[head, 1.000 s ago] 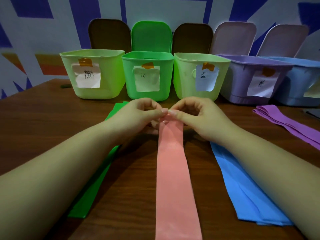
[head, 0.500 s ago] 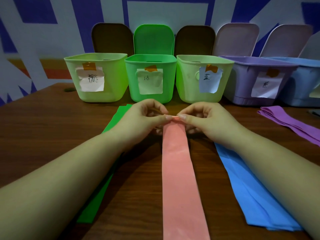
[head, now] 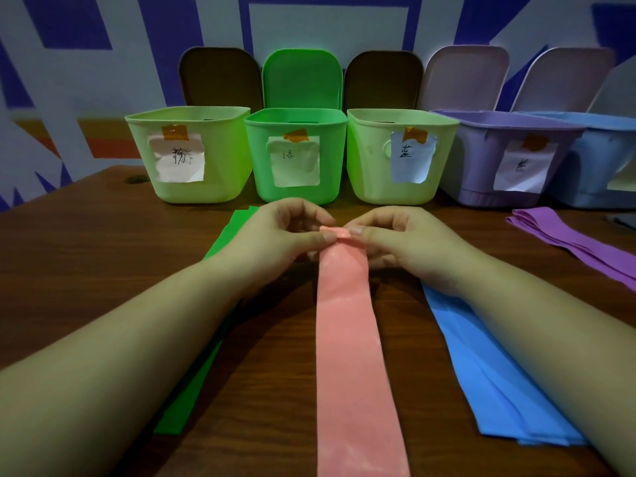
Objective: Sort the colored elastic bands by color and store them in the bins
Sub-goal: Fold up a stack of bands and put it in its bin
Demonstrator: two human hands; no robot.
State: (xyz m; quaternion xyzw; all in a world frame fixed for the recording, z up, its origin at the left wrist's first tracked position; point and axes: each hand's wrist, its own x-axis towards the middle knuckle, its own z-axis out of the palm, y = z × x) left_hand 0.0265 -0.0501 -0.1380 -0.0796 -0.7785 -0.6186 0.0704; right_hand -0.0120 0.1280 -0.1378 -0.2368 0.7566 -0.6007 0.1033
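— Position of the hands?

— Both are over the wooden table [head: 86,256], just in front of the bins. The left hand [head: 275,235] and the right hand [head: 402,241] each pinch the far end of the pink elastic band [head: 351,339] between thumb and curled fingers. That end is folded over or rolled into a small lip between the two thumbs; I cannot tell which.

— And the rest of that band?

— It lies flat on the table, running from the hands straight toward the near edge, between the forearms.

— Other bands?

— A green band [head: 192,383] lies to the left, partly under the left forearm. A blue band [head: 488,373], apparently several layers, lies to the right, partly under the right forearm. A purple band [head: 571,246] lies further right, well apart from the hands, near the purple bin [head: 481,160].

— Bins?

— Five in a row along the wall, lids raised behind them. From the left: a light green bin [head: 223,156] with a pink paper label, a darker green bin [head: 261,156] with a pale green label, a second light green bin [head: 368,160] with a blue label, the purple bin, then a blue bin [head: 595,156], partly cut off. Each label is fixed with orange tape and carries a handwritten character.

— Contents of the bins?

— Not visible from this angle.
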